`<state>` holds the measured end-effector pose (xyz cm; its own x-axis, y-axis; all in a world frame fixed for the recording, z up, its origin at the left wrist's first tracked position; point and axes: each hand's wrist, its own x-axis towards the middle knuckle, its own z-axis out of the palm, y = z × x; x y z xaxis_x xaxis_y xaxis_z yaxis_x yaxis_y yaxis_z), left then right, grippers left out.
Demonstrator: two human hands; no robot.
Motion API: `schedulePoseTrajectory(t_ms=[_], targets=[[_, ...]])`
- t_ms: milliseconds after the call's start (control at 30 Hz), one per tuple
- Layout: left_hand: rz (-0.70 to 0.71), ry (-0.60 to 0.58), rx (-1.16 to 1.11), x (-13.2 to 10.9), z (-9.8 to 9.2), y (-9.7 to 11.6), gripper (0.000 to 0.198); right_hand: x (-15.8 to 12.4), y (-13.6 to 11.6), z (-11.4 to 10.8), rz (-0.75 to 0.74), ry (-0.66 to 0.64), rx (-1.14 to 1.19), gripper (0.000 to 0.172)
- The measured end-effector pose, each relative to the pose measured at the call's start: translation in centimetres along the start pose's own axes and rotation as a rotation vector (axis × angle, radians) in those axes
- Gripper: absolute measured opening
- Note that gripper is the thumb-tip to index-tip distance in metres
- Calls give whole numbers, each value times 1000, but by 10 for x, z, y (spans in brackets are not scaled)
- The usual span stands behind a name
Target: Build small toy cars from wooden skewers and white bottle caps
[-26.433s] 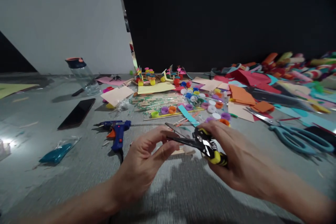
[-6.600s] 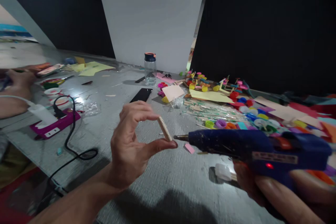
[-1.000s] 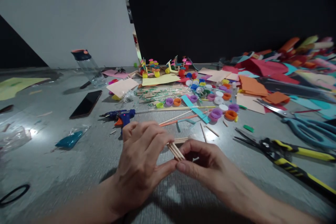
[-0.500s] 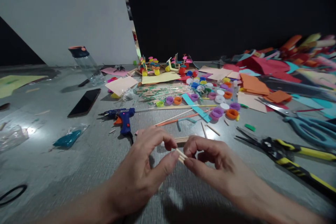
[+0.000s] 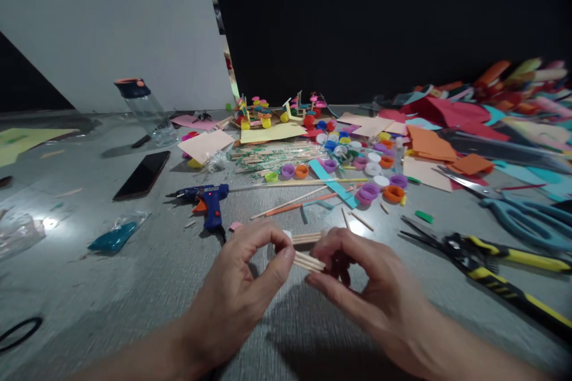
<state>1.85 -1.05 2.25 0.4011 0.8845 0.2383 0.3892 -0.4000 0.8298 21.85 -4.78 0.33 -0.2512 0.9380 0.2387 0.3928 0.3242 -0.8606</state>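
Between my two hands is a small bundle of short wooden sticks [image 5: 308, 261], lying side by side. My left hand [image 5: 243, 280] pinches its left end between thumb and forefinger. The thumb and fingers of my right hand [image 5: 369, 286] close around its right end. Just behind, a second row of short wooden sticks [image 5: 306, 238] rests on the table, with something white at its left end; my right fingers partly cover it. Loose cut stick pieces [image 5: 361, 220] lie beyond my right hand. A blue glue gun [image 5: 209, 199] lies on its side beyond my left hand.
Yellow-handled pliers [image 5: 473, 259] and blue scissors [image 5: 513, 208] lie at right. Colourful bottle caps [image 5: 369, 191], a pack of wooden sticks [image 5: 272, 158] and paper sheets [image 5: 431, 141] spread across the back. A phone [image 5: 143, 175], water bottle [image 5: 145, 110] and blue bag [image 5: 114, 237] are at left.
My hands have moved slightly apart, the left one shifting left, so more of the stick bundle shows between them. The second row of sticks behind is also more visible.
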Motion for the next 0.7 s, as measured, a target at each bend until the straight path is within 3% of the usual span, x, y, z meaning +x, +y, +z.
schedulePoseTrajectory(t_ms=[167,367,500,700], targets=[[19,-47,20,-5,-2,-4,9,1,-1,-2,-75,62,-71,8],[186,-70,68,-7,-7,-6,18,4,-4,-6,117,22,114,16],[150,-87,50,-4,-5,-6,3,6,-7,-8,137,15,162,19],[50,-89,-91,0,-2,-9,14,9,-3,-10,216,-23,358,19]])
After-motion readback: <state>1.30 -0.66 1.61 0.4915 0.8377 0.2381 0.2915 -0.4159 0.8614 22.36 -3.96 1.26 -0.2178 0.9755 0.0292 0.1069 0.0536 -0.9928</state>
